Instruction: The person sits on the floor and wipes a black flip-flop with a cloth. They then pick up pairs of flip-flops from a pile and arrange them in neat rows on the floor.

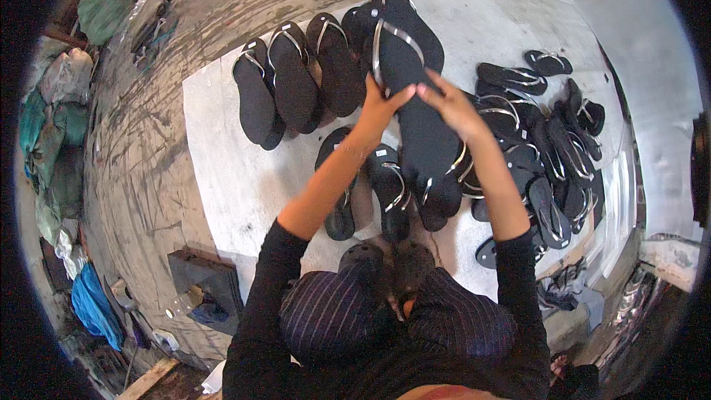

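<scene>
Black flip-flops with thin silver straps lie in front of me. Both my hands grip a large black flip-flop (404,67) raised above the others. My left hand (381,110) closes on its left edge, and my right hand (453,106) on its right edge, the thumbs almost meeting over the sole. Silver straps also show by its lower end, so a second flip-flop may be in the grip; I cannot tell. Left of it stands a row of flip-flops (296,78), paired sole on sole. Nearer my feet, two more flip-flops (389,178) lie side by side.
A loose pile of flip-flops (552,144) spreads over the right of the white sheet (222,141). Scuffed floor (148,200) runs along the left, with a dark square block (204,289) on it. Bags (70,126) and a blue bag (96,304) line the far left.
</scene>
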The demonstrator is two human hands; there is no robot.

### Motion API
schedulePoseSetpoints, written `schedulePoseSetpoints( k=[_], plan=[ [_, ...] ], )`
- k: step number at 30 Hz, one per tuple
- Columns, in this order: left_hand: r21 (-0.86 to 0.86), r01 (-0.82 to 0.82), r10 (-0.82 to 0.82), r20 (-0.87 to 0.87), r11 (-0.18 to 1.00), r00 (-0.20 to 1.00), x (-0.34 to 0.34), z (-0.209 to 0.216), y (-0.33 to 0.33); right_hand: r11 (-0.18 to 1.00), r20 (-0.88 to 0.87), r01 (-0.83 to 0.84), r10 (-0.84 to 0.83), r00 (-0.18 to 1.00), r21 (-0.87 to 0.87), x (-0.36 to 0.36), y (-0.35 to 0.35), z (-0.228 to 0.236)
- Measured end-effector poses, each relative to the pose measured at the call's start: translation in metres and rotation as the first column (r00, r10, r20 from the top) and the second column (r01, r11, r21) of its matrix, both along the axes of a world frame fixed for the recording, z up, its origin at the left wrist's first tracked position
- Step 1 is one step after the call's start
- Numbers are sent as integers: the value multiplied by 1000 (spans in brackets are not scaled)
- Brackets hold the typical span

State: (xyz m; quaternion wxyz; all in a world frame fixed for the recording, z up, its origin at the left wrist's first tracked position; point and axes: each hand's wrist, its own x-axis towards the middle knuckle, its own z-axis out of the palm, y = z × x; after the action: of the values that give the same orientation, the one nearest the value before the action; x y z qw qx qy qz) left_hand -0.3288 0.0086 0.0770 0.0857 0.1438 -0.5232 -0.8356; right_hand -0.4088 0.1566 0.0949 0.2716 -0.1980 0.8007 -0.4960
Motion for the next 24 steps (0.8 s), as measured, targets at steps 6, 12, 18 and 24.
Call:
schedulePoseSetpoints(
  k=[6,12,18,24],
  plan=[
    [-35,-96,98,44,995,994,-132,-26,-33,989,125,53,-36,992,-136,-139,-39,-22],
    [-130,-229,248,155,965,956,-189,-113,-55,998,141,39,-45,989,41,-176,-68,-36],
    [-31,-279,281,73,960,957,-201,-127,-42,1000,334,14,-8,943,-15,-202,-70,-64],
    [63,-331,331,12,942,944,-209,-137,-30,1000,315,1,3,949,-11,-208,-61,-82]
  ],
)
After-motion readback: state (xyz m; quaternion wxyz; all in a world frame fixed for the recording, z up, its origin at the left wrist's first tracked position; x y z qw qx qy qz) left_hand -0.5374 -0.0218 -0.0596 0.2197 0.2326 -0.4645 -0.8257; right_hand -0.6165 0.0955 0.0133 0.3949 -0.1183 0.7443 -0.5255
